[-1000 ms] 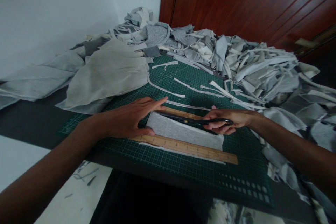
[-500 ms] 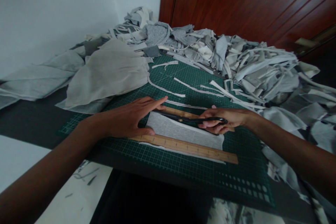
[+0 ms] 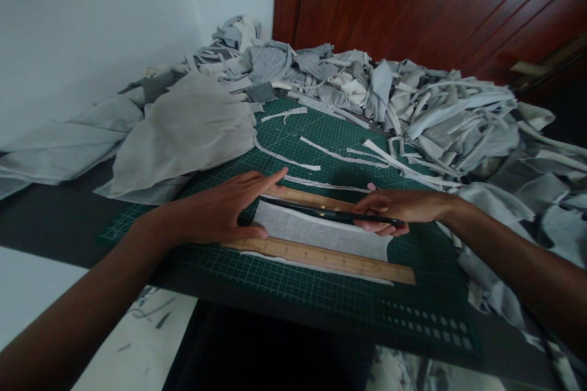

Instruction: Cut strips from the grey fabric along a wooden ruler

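A grey fabric piece (image 3: 321, 232) was laid flat on the green cutting mat (image 3: 321, 299), between two wooden rulers (image 3: 321, 255). Black scissors (image 3: 321, 214) were gripped in the right hand (image 3: 394, 211) along the piece's far edge. The piece's left end was pressed down by the flattened, unclenched left hand (image 3: 220, 211). Cut strips (image 3: 339, 156) and a heap of grey scraps (image 3: 435, 113) were spread beyond.
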The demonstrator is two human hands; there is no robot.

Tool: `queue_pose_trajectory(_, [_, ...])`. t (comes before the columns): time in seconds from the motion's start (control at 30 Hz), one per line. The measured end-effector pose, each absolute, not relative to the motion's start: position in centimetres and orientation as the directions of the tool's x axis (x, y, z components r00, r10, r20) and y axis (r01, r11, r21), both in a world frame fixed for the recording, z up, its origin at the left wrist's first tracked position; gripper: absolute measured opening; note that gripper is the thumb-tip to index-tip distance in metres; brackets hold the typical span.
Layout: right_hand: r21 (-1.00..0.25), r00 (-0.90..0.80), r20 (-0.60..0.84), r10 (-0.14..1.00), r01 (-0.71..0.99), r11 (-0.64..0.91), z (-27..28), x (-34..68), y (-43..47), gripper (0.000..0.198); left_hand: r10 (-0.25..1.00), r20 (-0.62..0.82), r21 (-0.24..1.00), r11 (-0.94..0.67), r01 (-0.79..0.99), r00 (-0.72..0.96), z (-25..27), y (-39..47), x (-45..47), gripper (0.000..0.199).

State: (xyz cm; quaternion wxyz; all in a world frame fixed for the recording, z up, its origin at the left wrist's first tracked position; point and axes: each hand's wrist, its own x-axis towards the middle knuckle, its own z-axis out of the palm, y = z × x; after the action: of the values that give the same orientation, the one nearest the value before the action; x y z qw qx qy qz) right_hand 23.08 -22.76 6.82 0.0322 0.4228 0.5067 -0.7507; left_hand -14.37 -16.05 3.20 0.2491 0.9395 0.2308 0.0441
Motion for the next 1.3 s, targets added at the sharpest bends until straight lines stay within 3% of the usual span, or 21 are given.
queue_pose_trajectory(0.1, [-0.76,-0.621,-0.649,0.44,0.507,-0.406,7.9,26.1,-24.3,0.047,0.461,-0.014,0.485,-0.773,0.409,0.887,3.0,-16.0,-14.4,0.105])
queue_pose_trajectory(0.17, [-0.76,-0.547,-0.64,0.541,0.555,-0.338,8.5,28.3,-26.1,0.052,0.457,-0.008,0.485,-0.776,0.403,0.889,3.0,-15.9,-14.5,0.105])
queue_pose_trajectory(0.27, [-0.747,-0.295,-0.452,0.842,0.641,-0.177,8.6,30.9,-29.1,0.053,0.446,0.009,0.469,-0.792,0.39,0.895,2.8,-15.8,-14.6,0.103])
queue_pose_trajectory(0.33, [-0.622,-0.11,-0.274,0.955,0.778,-0.089,7.9,32.1,-30.5,0.046,0.434,0.025,0.453,-0.808,0.377,0.901,2.5,-15.8,-14.6,0.102])
queue_pose_trajectory(0.4, [-0.419,0.032,-0.084,0.996,0.905,-0.064,6.5,33.4,-31.0,0.039,0.425,0.04,0.44,-0.82,0.366,0.905,2.2,-15.8,-14.5,0.101])
queue_pose_trajectory(0.47, [-0.244,0.1,0.117,0.988,0.967,-0.069,4.7,35.0,-30.6,0.037,0.427,0.051,0.426,-0.827,0.367,0.903,1.9,-15.8,-14.3,0.098])
queue_pose_trajectory(0.53, [-0.152,0.069,0.25,0.966,0.988,-0.032,2.7,36.8,-29.8,0.037,0.435,0.073,0.411,-0.833,0.371,0.897,1.6,-15.8,-14.0,0.089])
queue_pose_trajectory(0.73, [-0.039,-0.05,0.27,0.962,0.997,0.063,-0.8,39.7,-27.8,0.039,0.425,0.154,0.364,-0.864,0.349,0.892,1.4,-15.5,-13.2,0.068])
queue_pose_trajectory(0.87, [-0.051,-0.041,0.272,0.961,0.997,0.056,-0.5,38.5,-28.0,0.035,0.442,0.184,0.33,-0.869,0.368,0.878,1.3,-15.3,-12.9,0.062])
queue_pose_trajectory(0.97, [-0.091,-0.001,0.424,0.906,0.995,0.044,0.7,36.0,-28.4,0.029,0.462,0.186,0.308,-0.866,0.395,0.867,1.1,-15.1,-12.8,0.061])
queue_pose_trajectory(1.07, [-0.194,-0.068,0.546,0.835,0.959,0.205,2.3,32.4,-28.7,0.023,0.472,0.187,0.295,-0.863,0.41,0.861,0.9,-14.8,-12.7,0.06])
queue_pose_trajectory(1.2, [-0.297,-0.266,0.479,0.836,0.848,0.439,3.0,28.4,-29.0,0.02,0.492,0.193,0.287,-0.855,0.431,0.849,0.9,-14.5,-12.5,0.061])
queue_pose_trajectory(1.3, [-0.38,-0.373,0.377,0.848,0.772,0.509,2.1,27.1,-29.0,0.022,0.505,0.185,0.288,-0.848,0.445,0.843,1.0,-14.5,-12.4,0.06])
